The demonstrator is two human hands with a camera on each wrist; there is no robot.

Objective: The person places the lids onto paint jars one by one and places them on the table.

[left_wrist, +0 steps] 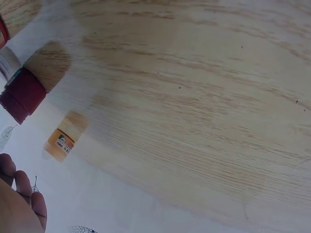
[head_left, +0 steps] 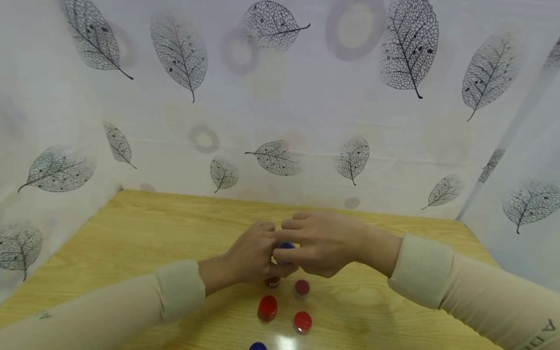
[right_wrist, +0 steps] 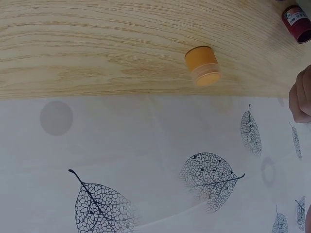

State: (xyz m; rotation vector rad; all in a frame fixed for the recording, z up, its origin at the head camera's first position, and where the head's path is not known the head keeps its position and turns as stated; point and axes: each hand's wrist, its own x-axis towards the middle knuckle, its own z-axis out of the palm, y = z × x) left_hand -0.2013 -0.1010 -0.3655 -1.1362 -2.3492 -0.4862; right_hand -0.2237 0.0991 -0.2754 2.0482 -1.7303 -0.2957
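A small jar with a blue lid is between the two hands in the head view, its body mostly hidden by fingers. From the left side, my left hand holds the jar. My right hand comes from the right, its thumb and fingers around the blue lid. Just below the hands stand a dark red jar, partly covered, and a second dark red-lidded jar. Curled fingers show at the lower left of the left wrist view.
Nearer on the wooden table stand two bright red-lidded jars and, at the bottom edge, another blue lid. An orange jar stands near the table's far edge in the right wrist view. A leaf-patterned cloth hangs behind.
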